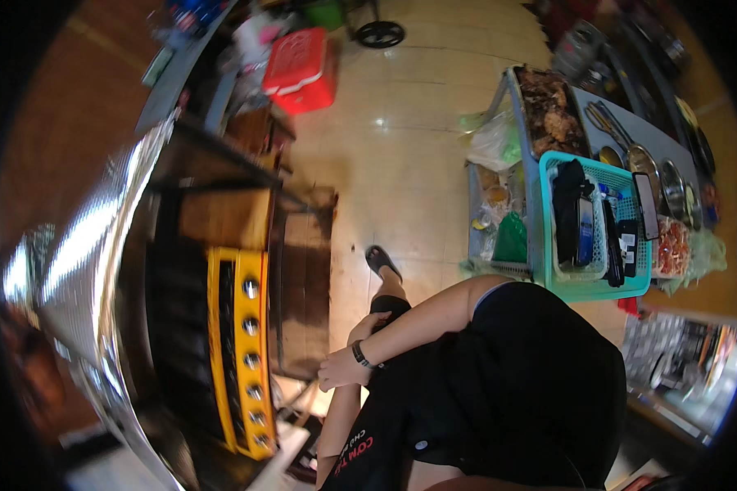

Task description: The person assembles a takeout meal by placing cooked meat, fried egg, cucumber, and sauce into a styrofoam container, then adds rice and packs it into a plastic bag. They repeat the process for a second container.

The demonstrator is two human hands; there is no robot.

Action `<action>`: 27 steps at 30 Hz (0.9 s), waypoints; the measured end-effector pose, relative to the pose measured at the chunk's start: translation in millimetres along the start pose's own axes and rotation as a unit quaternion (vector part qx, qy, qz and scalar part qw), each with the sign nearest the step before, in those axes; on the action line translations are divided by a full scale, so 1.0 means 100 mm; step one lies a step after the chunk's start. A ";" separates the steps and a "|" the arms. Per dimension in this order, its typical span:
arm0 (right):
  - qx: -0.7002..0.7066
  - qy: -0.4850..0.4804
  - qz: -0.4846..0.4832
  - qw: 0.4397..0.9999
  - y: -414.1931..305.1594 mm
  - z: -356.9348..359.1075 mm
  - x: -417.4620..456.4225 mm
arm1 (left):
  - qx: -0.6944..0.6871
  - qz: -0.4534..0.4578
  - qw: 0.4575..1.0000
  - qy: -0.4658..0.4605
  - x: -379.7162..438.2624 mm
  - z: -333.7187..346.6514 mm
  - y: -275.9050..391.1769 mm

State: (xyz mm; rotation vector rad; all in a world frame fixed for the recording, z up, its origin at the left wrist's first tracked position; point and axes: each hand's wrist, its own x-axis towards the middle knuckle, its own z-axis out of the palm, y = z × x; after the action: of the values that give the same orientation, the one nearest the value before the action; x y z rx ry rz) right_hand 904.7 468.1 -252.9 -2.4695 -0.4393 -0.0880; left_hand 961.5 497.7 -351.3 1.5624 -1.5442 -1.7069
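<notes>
My right hand [339,369], with a dark bracelet at its wrist, lies across my left forearm, its fingers curled over the outer side. Beyond it, my left hand [363,328] rests on the black cloth at my knee; most of its fingers are hidden. No object shows in either hand. Below them is my black shirt [516,380], which bears printed writing. One foot in a dark sandal [381,260] stands on the tiled floor [399,184]. To the left, a yellow panel with several metal knobs [252,362] fronts a dark cooking unit.
At right, a turquoise plastic basket [548,245] holds phones and black items. Behind it are a tray of browned meat [549,110], tongs [611,123] and metal bowls. A red cooler box [301,73] stands at far left. Shiny sheet metal [98,264] edges the cooking unit.
</notes>
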 end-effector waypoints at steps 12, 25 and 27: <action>-0.161 0.260 0.374 0.876 2.96 -2.75 -2.18 | 0.225 0.262 0.934 -0.093 4.25 -1.35 2.92; 0.107 0.397 0.429 0.804 4.61 -4.85 -5.87 | 0.126 0.166 0.909 -0.361 8.09 -0.67 4.82; 0.046 0.521 0.434 0.734 5.00 -5.01 -6.31 | 0.150 0.146 0.905 -0.370 8.70 -0.70 5.12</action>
State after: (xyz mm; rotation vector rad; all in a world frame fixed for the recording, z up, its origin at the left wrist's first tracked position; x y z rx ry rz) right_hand 496.7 -387.5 -239.1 -1.8628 1.1390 -0.9453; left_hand 540.8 -421.7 -308.6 0.7189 -2.3511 -2.0672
